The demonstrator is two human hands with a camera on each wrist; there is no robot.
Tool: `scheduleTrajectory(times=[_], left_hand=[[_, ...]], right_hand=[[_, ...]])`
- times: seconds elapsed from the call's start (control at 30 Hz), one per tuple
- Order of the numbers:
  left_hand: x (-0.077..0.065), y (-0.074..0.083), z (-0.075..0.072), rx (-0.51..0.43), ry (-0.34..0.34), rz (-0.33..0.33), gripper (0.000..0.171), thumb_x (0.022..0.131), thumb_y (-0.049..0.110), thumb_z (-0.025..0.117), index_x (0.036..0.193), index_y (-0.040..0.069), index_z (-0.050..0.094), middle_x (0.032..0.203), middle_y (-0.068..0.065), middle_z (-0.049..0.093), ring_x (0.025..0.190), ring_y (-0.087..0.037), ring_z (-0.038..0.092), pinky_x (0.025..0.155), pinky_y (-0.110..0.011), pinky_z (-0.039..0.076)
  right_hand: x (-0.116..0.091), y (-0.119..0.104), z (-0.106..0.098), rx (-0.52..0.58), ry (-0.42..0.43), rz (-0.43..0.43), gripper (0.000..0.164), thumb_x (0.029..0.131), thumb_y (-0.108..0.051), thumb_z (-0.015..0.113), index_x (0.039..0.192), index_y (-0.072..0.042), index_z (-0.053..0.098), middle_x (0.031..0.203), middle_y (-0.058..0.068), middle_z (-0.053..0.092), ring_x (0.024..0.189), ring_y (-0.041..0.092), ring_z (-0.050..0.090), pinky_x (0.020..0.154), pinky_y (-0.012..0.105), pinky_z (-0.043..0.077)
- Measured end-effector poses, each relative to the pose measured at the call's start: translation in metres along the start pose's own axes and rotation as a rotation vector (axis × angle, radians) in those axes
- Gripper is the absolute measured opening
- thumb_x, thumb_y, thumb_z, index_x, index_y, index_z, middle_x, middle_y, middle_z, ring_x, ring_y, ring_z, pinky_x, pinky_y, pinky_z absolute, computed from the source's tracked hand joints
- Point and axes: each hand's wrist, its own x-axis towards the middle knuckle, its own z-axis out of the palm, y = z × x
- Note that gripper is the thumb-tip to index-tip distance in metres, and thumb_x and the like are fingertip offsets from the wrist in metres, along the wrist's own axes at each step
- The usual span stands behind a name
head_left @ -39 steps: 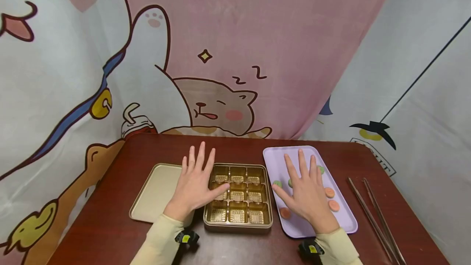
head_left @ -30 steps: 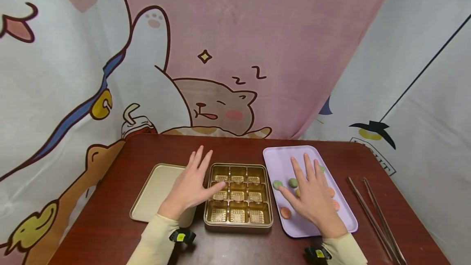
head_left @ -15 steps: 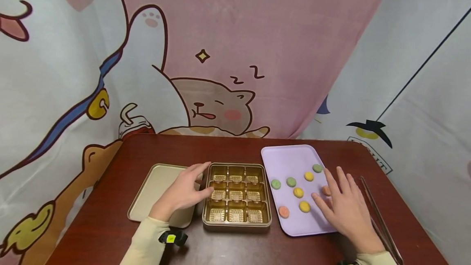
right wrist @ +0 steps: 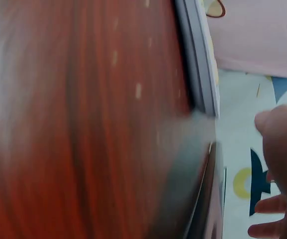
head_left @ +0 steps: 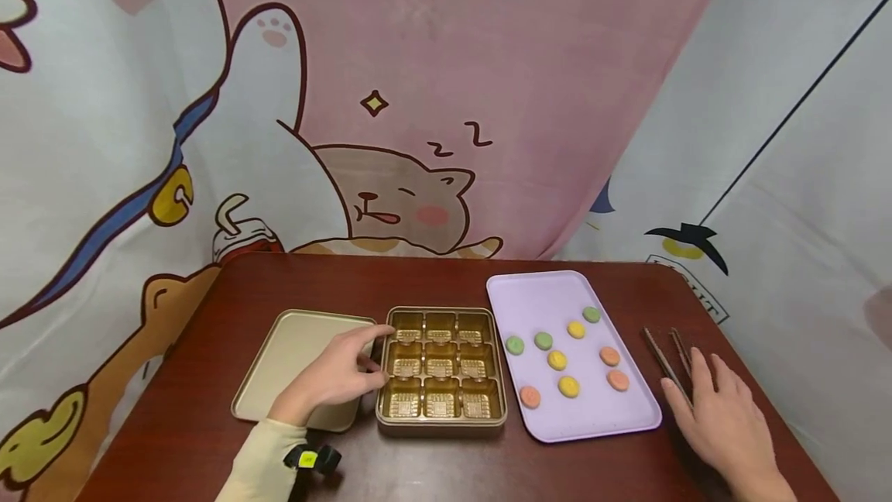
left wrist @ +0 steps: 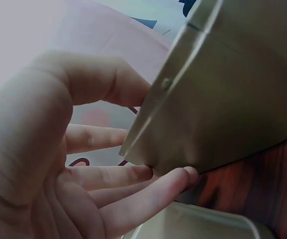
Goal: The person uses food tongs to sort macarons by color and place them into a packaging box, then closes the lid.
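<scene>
A gold square tin [head_left: 441,428] stands mid-table, its insert split into several compartments, with nothing in those that show. My left hand [head_left: 334,374] is at its left side, fingertips and thumb apart along the rim and outer wall. In the left wrist view the fingers [left wrist: 173,186] lie against the tin wall [left wrist: 223,99]. My right hand [head_left: 728,421] is over a pair of long metal tweezers [head_left: 660,355], fingers loosely spread, hiding the near end. Blurred in the right wrist view, the tweezers [right wrist: 205,191] lie below that hand [right wrist: 285,159].
Between tin and tweezers lies a lilac tray [head_left: 536,297] holding several small round macaron-like pieces, green [head_left: 543,341], yellow [head_left: 557,360] and orange [head_left: 609,355]. A flat gold lid [head_left: 279,362] lies left of the tin, partly under the left forearm. A printed cloth [head_left: 557,99] hangs behind the table.
Both hands have come down from above the table. The left has closed in on the tin's left side; the right has moved off the tray, rightward to the tweezers.
</scene>
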Motion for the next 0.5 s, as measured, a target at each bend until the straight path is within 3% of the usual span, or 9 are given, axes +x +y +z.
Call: scheduleTrajectory(times=[0.13,0.23,0.37,0.5], left_hand=[[0.001,-0.001,-0.001,-0.002,-0.013,-0.01,0.073,0.081,0.008,0.075,0.15,0.003,0.052,0.148,-0.018,0.057,0.082,-0.004,0.071,0.078,-0.03,0.06],[0.001,-0.001,-0.001,-0.009,-0.018,-0.016,0.074,0.081,0.008,0.075,0.151,0.004,0.051,0.149,-0.019,0.056,0.081,-0.005,0.072,0.078,-0.032,0.061],[0.001,-0.002,-0.002,-0.016,-0.023,-0.026,0.076,0.081,0.007,0.075,0.153,0.004,0.05,0.151,-0.021,0.055,0.081,-0.005,0.072,0.08,-0.034,0.061],[0.0,-0.001,-0.001,-0.02,-0.031,-0.027,0.077,0.082,0.007,0.075,0.154,0.004,0.049,0.151,-0.021,0.055,0.081,-0.005,0.071,0.081,-0.035,0.061]], right_hand=[[-0.001,0.016,-0.002,-0.014,-0.09,0.087,0.089,0.104,-0.046,0.06,0.147,0.025,0.028,0.138,0.051,0.03,0.122,0.07,0.034,0.094,0.083,0.04],[-0.002,0.024,-0.004,-0.032,-0.163,0.12,0.088,0.103,-0.048,0.06,0.14,0.027,0.032,0.126,0.052,0.035,0.112,0.07,0.041,0.083,0.079,0.047],[-0.004,0.028,-0.004,-0.056,-0.232,0.113,0.088,0.103,-0.054,0.059,0.122,0.03,0.039,0.109,0.051,0.042,0.094,0.066,0.051,0.069,0.072,0.052],[-0.006,0.027,-0.002,-0.068,-0.238,0.1,0.08,0.1,-0.052,0.064,0.109,0.026,0.05,0.097,0.045,0.047,0.087,0.06,0.053,0.068,0.069,0.052]])
